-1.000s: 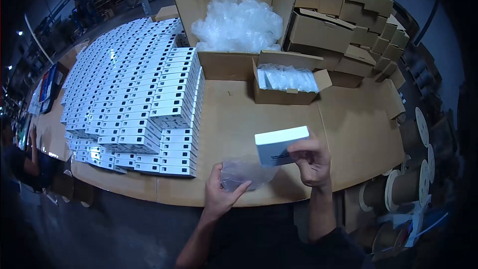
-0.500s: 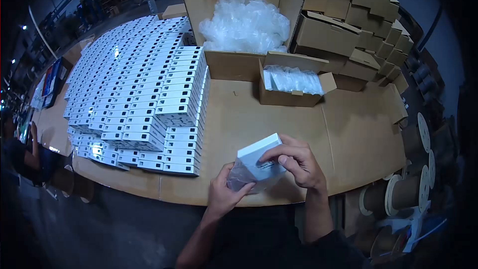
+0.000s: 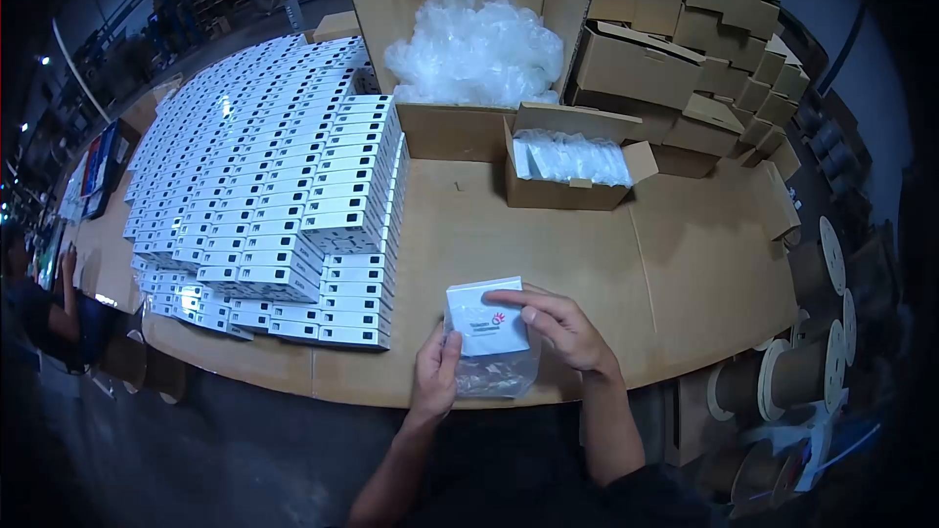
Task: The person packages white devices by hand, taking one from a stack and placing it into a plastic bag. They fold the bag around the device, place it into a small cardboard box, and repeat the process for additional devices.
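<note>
A white box (image 3: 486, 318) with a small red logo is partly inside a clear plastic bag (image 3: 497, 374), just above the table's front edge. My left hand (image 3: 437, 372) grips the bag and box at their left side, thumb in front. My right hand (image 3: 567, 330) is at the box's right side, its fingers lying across the upper right of the printed face and holding it. The lower part of the bag hangs below the box.
Stacked white boxes (image 3: 254, 186) fill the table's left side. A small carton (image 3: 562, 196) holds bagged items; behind it, a large carton (image 3: 455, 132) holds plastic bags (image 3: 479, 49). Brown cartons (image 3: 641, 68) are piled at right. Another person's arm (image 3: 68, 293) shows at far left.
The box has turned from a tilted position so its printed face shows, and has moved slightly left and down. My right hand has shifted left with it.
</note>
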Demonstrator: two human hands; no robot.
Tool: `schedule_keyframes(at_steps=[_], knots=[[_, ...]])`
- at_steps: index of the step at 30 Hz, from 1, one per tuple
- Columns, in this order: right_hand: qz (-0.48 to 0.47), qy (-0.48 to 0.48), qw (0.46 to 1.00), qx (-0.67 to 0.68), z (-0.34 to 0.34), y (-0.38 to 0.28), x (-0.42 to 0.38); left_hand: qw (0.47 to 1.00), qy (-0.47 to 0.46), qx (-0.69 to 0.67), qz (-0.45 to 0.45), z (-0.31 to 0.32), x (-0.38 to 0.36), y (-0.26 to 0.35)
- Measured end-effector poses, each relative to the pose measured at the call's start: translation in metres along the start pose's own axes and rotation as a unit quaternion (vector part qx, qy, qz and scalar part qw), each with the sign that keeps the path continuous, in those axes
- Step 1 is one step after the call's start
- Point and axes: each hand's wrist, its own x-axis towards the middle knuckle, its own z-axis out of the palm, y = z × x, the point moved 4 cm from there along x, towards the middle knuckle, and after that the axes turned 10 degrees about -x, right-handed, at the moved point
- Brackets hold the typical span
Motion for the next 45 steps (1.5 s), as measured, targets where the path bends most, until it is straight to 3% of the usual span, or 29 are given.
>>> schedule_keyframes(at_steps=[3, 6, 11, 15, 18, 21, 24, 28, 32, 34, 35, 38, 41, 45], knots=[[-0.018, 0.103, 0.988, 0.114, -0.001, 0.013, -0.007, 0.999, 0.035, -0.016, 0.013, -0.009, 0.002, -0.008], [0.055, 0.158, 0.970, 0.179, 0.002, 0.034, -0.022, 0.997, 0.055, -0.004, 0.057, -0.014, 0.008, -0.006], [0.103, 0.208, 0.960, 0.156, 0.017, 0.054, -0.026, 0.997, 0.022, 0.038, 0.065, -0.008, 0.019, 0.004], [0.051, 0.251, 0.958, 0.133, 0.008, 0.044, -0.019, 0.991, -0.005, 0.120, 0.060, -0.007, 0.024, 0.011], [0.021, 0.271, 0.953, 0.131, 0.002, 0.049, -0.019, 0.977, -0.008, 0.160, 0.140, 0.011, 0.027, 0.033], [0.003, 0.248, 0.959, 0.139, 0.005, 0.051, -0.017, 0.987, -0.024, 0.111, 0.117, 0.009, 0.030, 0.032], [-0.011, 0.226, 0.943, 0.243, 0.019, 0.037, -0.011, 0.997, -0.023, -0.005, 0.077, 0.012, 0.029, 0.026], [0.026, 0.186, 0.970, 0.151, 0.023, 0.056, -0.015, 0.993, -0.046, -0.105, 0.023, 0.018, 0.032, 0.024], [0.009, 0.230, 0.962, 0.148, 0.020, 0.059, -0.018, 0.999, -0.045, -0.007, 0.028, 0.025, 0.029, 0.024], [0.009, 0.187, 0.976, 0.110, 0.021, 0.053, -0.018, 0.999, -0.047, 0.025, 0.001, 0.028, 0.026, 0.021], [0.009, 0.167, 0.982, 0.091, 0.021, 0.051, -0.017, 0.999, -0.030, -0.014, 0.014, 0.031, 0.025, 0.021], [-0.004, 0.147, 0.986, 0.073, 0.020, 0.050, -0.017, 0.998, -0.019, 0.054, 0.031, 0.017, 0.025, 0.007], [0.023, 0.182, 0.980, 0.081, 0.017, 0.051, -0.018, 0.998, 0.045, -0.033, -0.004, 0.024, 0.023, 0.012], [0.013, 0.288, 0.952, 0.105, 0.009, 0.056, -0.021, 0.996, 0.092, -0.007, -0.011, 0.021, 0.026, 0.013]])
